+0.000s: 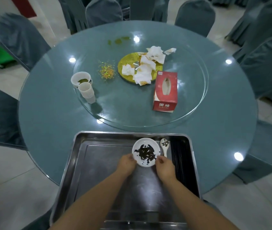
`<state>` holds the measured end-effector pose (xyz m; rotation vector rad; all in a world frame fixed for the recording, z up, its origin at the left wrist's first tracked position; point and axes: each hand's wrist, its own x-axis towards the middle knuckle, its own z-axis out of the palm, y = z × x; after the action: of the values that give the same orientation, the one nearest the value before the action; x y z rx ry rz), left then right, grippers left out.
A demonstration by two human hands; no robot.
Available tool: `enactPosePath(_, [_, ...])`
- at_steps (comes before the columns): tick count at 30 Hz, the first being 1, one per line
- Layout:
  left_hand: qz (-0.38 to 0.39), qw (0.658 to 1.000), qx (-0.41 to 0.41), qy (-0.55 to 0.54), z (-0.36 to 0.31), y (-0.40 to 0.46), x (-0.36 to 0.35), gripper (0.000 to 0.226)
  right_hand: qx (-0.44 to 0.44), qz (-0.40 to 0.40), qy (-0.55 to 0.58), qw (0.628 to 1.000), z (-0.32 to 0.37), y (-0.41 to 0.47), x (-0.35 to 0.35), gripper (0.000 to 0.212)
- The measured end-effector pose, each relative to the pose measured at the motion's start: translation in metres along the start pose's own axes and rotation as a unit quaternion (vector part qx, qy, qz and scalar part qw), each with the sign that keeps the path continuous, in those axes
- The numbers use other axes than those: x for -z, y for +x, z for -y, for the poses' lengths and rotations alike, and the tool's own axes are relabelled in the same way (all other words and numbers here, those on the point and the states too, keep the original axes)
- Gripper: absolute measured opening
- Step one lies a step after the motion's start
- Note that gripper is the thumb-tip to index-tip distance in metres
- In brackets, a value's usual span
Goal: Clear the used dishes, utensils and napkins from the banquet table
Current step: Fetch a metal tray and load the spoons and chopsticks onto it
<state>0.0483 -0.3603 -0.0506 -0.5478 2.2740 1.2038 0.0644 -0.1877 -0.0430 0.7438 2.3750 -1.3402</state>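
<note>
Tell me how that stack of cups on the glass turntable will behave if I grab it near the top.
The stack of cups is tall, narrow and already leaning, so it probably tips easily. The cups look thin and light, likely disposable, so a top grab may lift only a few. The turntable glass looks slick; it may slide.

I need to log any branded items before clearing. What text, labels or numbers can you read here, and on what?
"國緣": two large white characters on the near end of the red tissue box.
Small line under those characters: too small to read.
Square code sticker on the box's far top corner: too blurred to read.
Plate, spoon, tray, cups, bowls, napkins: no text visible.
</note>
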Motion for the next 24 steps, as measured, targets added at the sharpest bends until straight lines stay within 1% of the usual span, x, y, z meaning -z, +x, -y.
enactPosePath(3, [-0.019, 0.996, -0.028, 0.078, 0.004, 0.000, 0.020, 0.021, 0.034, 0.012, -0.030, 0.999, 0.011, -0.001, -0.005, 0.025])
enactPosePath(6, [-0.052, 0.987, -0.047, 0.143, 0.011, 0.009, 0.052, 0.031, 0.064, 0.015, -0.061, 0.996, 0.030, 0.003, -0.015, 0.025])
enactPosePath(9, [-0.110, 0.975, -0.066, 0.182, 0.020, 0.018, 0.093, 0.030, 0.109, 0.036, -0.122, 0.986, 0.056, 0.011, -0.034, 0.024])
enactPosePath(12, [-0.196, 0.947, -0.090, 0.240, 0.032, 0.029, 0.141, 0.034, 0.159, 0.069, -0.147, 0.974, 0.085, 0.019, -0.059, 0.022])
enactPosePath(14, [-0.227, 0.936, -0.089, 0.255, 0.043, 0.038, 0.173, 0.035, 0.194, 0.080, -0.152, 0.966, 0.106, 0.026, -0.079, 0.022])
enactPosePath(17, [-0.245, 0.925, -0.052, 0.285, 0.066, 0.055, 0.219, 0.034, 0.239, 0.102, -0.186, 0.948, 0.138, 0.040, -0.111, 0.020])
enactPosePath(19, [-0.236, 0.925, -0.017, 0.298, 0.086, 0.068, 0.248, 0.039, 0.256, 0.118, -0.199, 0.939, 0.157, 0.051, -0.131, 0.021])
enactPosePath(20, [-0.216, 0.930, 0.014, 0.296, 0.098, 0.076, 0.261, 0.043, 0.271, 0.124, -0.212, 0.931, 0.166, 0.057, -0.140, 0.023])
enactPosePath(22, [-0.151, 0.940, 0.084, 0.295, 0.124, 0.089, 0.283, 0.056, 0.310, 0.133, -0.245, 0.909, 0.182, 0.070, -0.158, 0.025])
enactPosePath(24, [-0.079, 0.940, 0.128, 0.307, 0.149, 0.101, 0.294, 0.075, 0.335, 0.148, -0.288, 0.885, 0.200, 0.085, -0.174, 0.030])
